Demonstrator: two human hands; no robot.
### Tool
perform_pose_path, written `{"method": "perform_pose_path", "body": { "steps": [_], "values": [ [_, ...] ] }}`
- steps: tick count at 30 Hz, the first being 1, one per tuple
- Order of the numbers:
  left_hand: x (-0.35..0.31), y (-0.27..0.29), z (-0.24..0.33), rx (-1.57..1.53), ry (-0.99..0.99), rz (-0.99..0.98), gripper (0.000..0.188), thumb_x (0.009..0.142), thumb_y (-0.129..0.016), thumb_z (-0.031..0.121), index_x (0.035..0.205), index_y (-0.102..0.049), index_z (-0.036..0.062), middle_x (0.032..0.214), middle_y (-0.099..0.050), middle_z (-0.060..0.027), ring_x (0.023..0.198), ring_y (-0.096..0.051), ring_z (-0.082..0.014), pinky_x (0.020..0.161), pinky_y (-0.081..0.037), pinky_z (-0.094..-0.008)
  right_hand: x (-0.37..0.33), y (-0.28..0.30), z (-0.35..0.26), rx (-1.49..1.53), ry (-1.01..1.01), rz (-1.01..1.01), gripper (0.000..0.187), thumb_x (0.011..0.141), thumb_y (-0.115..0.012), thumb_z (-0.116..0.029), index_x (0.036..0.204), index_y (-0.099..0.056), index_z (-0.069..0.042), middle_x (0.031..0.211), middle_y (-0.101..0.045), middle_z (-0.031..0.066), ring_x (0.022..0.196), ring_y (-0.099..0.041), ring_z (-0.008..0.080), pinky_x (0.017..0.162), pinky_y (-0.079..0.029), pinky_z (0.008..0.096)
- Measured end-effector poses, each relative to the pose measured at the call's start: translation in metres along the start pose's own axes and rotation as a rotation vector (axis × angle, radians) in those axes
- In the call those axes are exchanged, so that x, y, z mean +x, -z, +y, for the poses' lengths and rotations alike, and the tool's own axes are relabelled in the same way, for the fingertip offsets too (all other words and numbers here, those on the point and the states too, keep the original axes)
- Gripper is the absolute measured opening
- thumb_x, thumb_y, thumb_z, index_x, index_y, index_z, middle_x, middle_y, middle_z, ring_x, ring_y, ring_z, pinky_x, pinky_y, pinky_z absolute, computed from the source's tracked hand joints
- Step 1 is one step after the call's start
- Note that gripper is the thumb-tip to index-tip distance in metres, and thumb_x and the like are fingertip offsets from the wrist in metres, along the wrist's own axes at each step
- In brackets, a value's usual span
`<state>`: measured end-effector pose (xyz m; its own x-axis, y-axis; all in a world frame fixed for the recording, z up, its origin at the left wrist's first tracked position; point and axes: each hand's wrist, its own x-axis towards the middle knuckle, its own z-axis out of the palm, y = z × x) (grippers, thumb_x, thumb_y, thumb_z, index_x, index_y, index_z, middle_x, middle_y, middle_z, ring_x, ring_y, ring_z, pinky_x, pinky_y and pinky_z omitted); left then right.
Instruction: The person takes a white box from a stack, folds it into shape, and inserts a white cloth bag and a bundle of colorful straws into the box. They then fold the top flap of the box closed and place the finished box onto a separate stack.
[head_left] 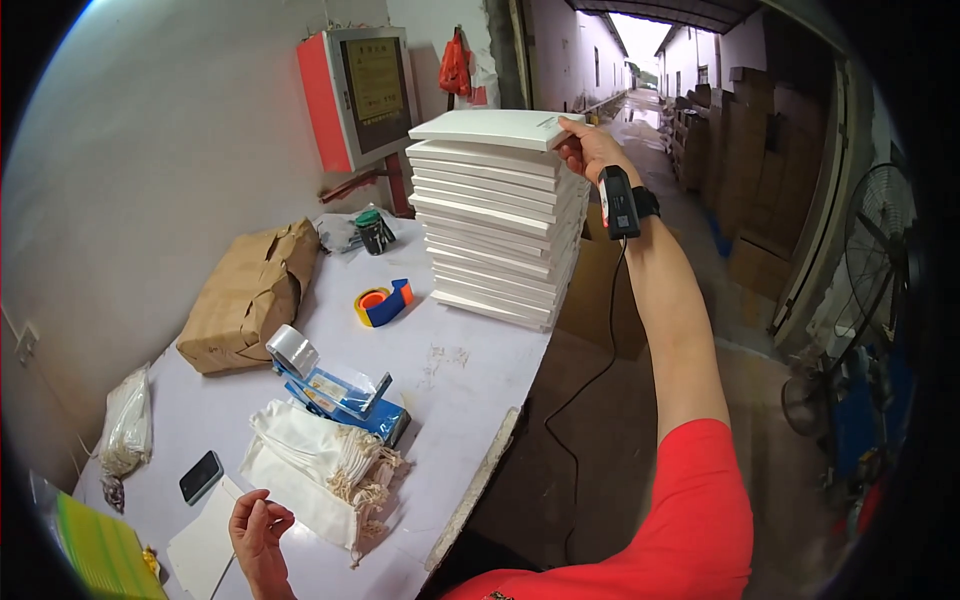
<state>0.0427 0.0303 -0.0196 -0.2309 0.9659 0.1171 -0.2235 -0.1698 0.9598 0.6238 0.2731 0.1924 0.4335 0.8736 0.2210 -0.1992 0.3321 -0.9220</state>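
My right hand is closed on the near right corner of a flat white box, its thumb on top. That box tilts slightly, topping a tall stack of similar flat white boxes at the table's far right corner. A black device with a cable is strapped to my right wrist. Low on the left, my left hand is raised with fingers loosely bent and apart, nothing visible in them. Beside it lie white cloth drawstring bags with tangled cords, white sheets and a phone.
On the white table are a blue tape dispenser, a blue and yellow tape roll holder, a brown paper package and a dark jar. A fan and stacked cartons stand right, past the table edge.
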Motion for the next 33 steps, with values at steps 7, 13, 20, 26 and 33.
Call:
{"method": "perform_pose_path", "body": {
  "steps": [7, 13, 20, 26, 33],
  "values": [
    [0.002, 0.006, -0.011, 0.027, 0.01, 0.028, 0.017, 0.094, -0.056, 0.017, 0.105, -0.058, 0.0041, 0.073, -0.064, -0.0036, 0.064, -0.062, -0.0114, 0.062, -0.053, -0.0253, 0.004, -0.009, 0.012, -0.081, 0.025, 0.027, 0.025, 0.084, -0.072, -0.031, 0.081, -0.061, -0.008, 0.067, -0.063, 0.0057, 0.047, -0.053, 0.0053, 0.036, -0.039, 0.0171],
    [0.005, 0.015, -0.016, 0.032, 0.027, 0.049, 0.016, 0.094, -0.057, 0.017, 0.104, -0.059, 0.0047, 0.073, -0.064, -0.0029, 0.064, -0.062, -0.0111, 0.062, -0.053, -0.0252, 0.007, 0.005, 0.003, -0.759, 0.237, 0.225, 0.027, 0.083, -0.071, -0.036, 0.084, -0.063, -0.01, 0.066, -0.062, 0.0072, 0.055, -0.058, 0.0165, 0.047, -0.045, 0.0309],
    [0.0, 0.023, -0.021, -0.016, 0.046, 0.072, 0.015, 0.094, -0.054, 0.012, 0.104, -0.058, 0.0014, 0.075, -0.065, -0.0068, 0.068, -0.064, -0.0135, 0.065, -0.054, -0.0268, -0.025, -0.032, 0.01, -1.38, 0.836, 0.315, 0.034, 0.08, -0.07, -0.041, 0.092, -0.063, -0.01, 0.087, -0.063, 0.0101, 0.089, -0.06, 0.0291, 0.078, -0.048, 0.0431],
    [-0.004, 0.037, -0.017, 0.197, 0.092, 0.174, 0.02, 0.091, -0.058, 0.018, 0.099, -0.063, 0.0004, 0.079, -0.062, -0.0041, 0.075, -0.062, -0.0133, 0.07, -0.052, -0.0267, -0.096, -0.104, 0.038, -1.291, 1.517, -0.049, 0.024, 0.082, -0.066, -0.015, 0.101, -0.06, -0.002, 0.106, -0.062, 0.0143, 0.102, -0.057, 0.0319, 0.09, -0.044, 0.0394],
    [-0.004, 0.174, -0.065, 0.846, 0.013, 0.386, 0.036, 0.084, -0.067, 0.023, 0.112, -0.061, 0.0006, 0.107, -0.062, -0.0123, 0.104, -0.058, -0.0225, 0.085, -0.049, -0.0325, -0.33, -0.176, 0.126, -0.687, 1.036, -1.207, 0.018, 0.078, -0.069, -0.007, 0.094, -0.062, -0.004, 0.088, -0.064, 0.0135, 0.075, -0.064, 0.0312, 0.064, -0.051, 0.0369]
  ]
}}
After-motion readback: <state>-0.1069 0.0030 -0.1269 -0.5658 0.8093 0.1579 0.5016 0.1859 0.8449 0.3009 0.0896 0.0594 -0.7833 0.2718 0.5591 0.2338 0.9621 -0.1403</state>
